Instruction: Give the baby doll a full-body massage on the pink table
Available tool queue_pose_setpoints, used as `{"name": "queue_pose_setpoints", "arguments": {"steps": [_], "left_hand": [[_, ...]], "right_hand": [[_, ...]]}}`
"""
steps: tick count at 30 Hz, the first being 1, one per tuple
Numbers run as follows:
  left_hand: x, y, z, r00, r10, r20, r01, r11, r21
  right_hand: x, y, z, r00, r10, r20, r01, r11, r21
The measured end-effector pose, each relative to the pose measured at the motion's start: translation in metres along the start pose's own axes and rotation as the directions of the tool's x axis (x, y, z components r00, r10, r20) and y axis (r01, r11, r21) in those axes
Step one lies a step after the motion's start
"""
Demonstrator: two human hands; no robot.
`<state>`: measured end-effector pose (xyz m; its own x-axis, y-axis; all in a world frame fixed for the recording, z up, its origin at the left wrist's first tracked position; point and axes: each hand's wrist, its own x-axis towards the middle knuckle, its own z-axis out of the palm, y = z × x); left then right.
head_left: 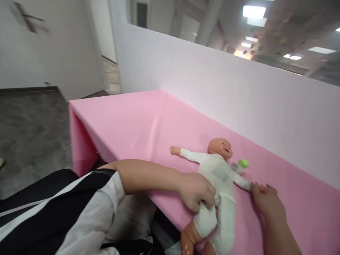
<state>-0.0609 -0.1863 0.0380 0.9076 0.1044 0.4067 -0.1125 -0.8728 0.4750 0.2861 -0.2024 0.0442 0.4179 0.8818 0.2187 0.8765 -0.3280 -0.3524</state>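
Note:
A baby doll lies on its back on the pink table cover, its head toward the wall. It wears a white bodysuit with grey smudges on the chest, and one leg sticks out bare below the knee. My left hand is closed on the bodysuit's cloth near the hip, where the fabric bunches up. Over on the other side, my right hand is closed round the doll's hand at the end of its outstretched arm. Beside the doll's shoulder lies a small bottle with a green cap, partly hidden by the doll.
A pink cover drapes over the table, with a raised fold near its middle. Behind it runs a low white wall with glass above. At the left stand a door and grey floor. My black-clad leg is below the table edge.

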Motion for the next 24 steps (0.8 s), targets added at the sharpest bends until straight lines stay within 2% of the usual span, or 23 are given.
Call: {"name": "queue_pose_setpoints", "arguments": {"steps": [2, 5, 7, 9, 10, 11, 13, 15, 19, 24], "left_hand": [[-0.004, 0.003, 0.0, 1.0, 0.008, 0.013, -0.008, 1.0, -0.012], [-0.008, 0.006, -0.01, 0.998, -0.023, 0.06, 0.03, 0.993, -0.113], [-0.01, 0.002, -0.019, 0.988, -0.069, 0.142, 0.102, 0.966, -0.237], [-0.012, -0.007, -0.026, 0.968, -0.12, 0.22, 0.196, 0.911, -0.363], [-0.013, -0.012, -0.028, 0.958, -0.181, 0.222, 0.255, 0.89, -0.378], [-0.014, -0.018, -0.029, 0.945, -0.268, 0.19, 0.321, 0.875, -0.362], [-0.015, -0.031, -0.029, 0.887, -0.455, 0.077, 0.458, 0.848, -0.265], [-0.015, -0.043, -0.028, 0.81, -0.582, -0.067, 0.57, 0.809, -0.14], [-0.016, -0.062, -0.027, 0.703, -0.655, -0.277, 0.688, 0.724, 0.037], [-0.019, -0.076, -0.03, 0.622, -0.709, -0.331, 0.78, 0.596, 0.19]], "right_hand": [[0.013, 0.004, 0.007, 0.987, 0.154, 0.05, -0.148, 0.984, -0.103], [0.015, 0.001, 0.008, 0.98, 0.176, 0.088, -0.158, 0.97, -0.187], [0.005, -0.007, 0.007, 0.991, 0.116, 0.073, -0.101, 0.979, -0.176], [-0.009, -0.019, 0.009, 0.995, -0.04, 0.095, 0.045, 0.997, -0.059], [-0.016, -0.026, 0.011, 0.984, -0.14, 0.112, 0.137, 0.99, 0.033], [-0.022, -0.033, 0.014, 0.961, -0.244, 0.129, 0.23, 0.966, 0.118], [-0.034, -0.047, 0.022, 0.898, -0.413, 0.154, 0.367, 0.894, 0.257], [-0.043, -0.057, 0.027, 0.862, -0.486, 0.143, 0.427, 0.848, 0.314], [-0.053, -0.068, 0.032, 0.808, -0.571, 0.142, 0.506, 0.797, 0.329], [-0.068, -0.075, 0.028, 0.686, -0.719, 0.114, 0.695, 0.693, 0.192]]}}
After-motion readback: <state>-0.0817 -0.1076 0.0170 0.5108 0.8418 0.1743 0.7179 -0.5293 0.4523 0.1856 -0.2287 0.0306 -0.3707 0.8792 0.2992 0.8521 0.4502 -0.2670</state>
